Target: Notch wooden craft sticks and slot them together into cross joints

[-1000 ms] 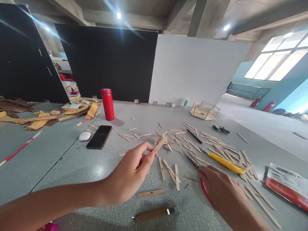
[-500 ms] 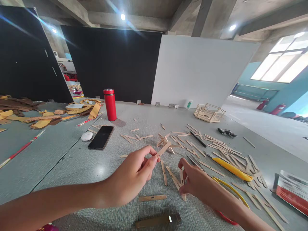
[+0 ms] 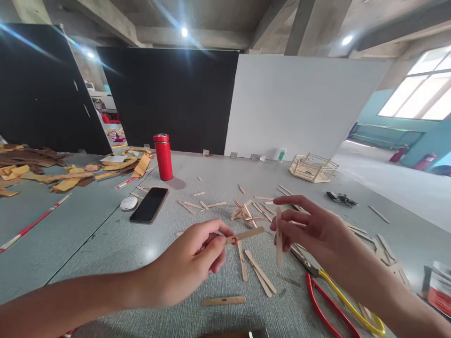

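Left hand (image 3: 192, 263) fingers pinch a short stick (image 3: 248, 233); right hand (image 3: 313, 232) fingers grip an upright stick (image 3: 279, 239).

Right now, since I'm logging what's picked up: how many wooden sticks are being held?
2. The level stick is pinched in the left hand; the upright stick is held in the right hand. Many more lie loose on the table.

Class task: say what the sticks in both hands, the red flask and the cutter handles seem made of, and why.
The left-hand stick and right-hand stick: pale, matt, thin and flat, likely bare wood. Red flask: glossy red body, probably painted metal, though plastic is possible. Cutter handles: smooth red and yellow coating, seemingly plastic or rubber.
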A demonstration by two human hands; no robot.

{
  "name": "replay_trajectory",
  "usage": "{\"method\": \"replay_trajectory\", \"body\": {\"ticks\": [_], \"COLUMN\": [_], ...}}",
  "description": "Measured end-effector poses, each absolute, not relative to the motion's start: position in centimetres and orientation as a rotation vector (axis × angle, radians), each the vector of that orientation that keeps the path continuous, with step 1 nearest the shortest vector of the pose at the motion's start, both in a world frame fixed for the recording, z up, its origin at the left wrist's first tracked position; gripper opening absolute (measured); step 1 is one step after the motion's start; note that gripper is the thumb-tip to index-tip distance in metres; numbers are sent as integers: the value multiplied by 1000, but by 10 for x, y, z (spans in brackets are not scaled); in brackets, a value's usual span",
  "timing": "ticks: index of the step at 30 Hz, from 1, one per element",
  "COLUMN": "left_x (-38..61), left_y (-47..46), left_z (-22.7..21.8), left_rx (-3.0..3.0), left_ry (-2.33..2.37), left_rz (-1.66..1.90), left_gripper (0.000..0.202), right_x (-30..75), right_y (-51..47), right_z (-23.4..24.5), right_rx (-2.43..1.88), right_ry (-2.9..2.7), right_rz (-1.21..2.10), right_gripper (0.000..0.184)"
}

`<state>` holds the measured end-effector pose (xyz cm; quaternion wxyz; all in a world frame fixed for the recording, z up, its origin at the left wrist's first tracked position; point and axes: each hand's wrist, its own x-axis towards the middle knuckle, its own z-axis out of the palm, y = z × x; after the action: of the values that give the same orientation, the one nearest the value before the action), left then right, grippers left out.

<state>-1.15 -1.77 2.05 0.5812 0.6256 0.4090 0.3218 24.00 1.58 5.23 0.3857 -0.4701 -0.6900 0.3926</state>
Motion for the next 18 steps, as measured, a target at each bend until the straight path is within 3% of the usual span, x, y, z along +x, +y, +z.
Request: {"method": "replay_trajectory", "body": {"ticks": [7,18], "left_x": [-4,1], "left_y": [-24,-33], "left_z": [15,14], "left_rx": [1419,1514], "left_ry": [896,873], "left_rz": [722,697], "left_gripper": [27,25], "right_x": [226,223], "right_y": [5,1], "right_z": [53,50], "right_rx": [-1116,-1006], "right_ry": [-1774,-1617], "right_rz": [947,1252], "right_gripper": [34,23]}}
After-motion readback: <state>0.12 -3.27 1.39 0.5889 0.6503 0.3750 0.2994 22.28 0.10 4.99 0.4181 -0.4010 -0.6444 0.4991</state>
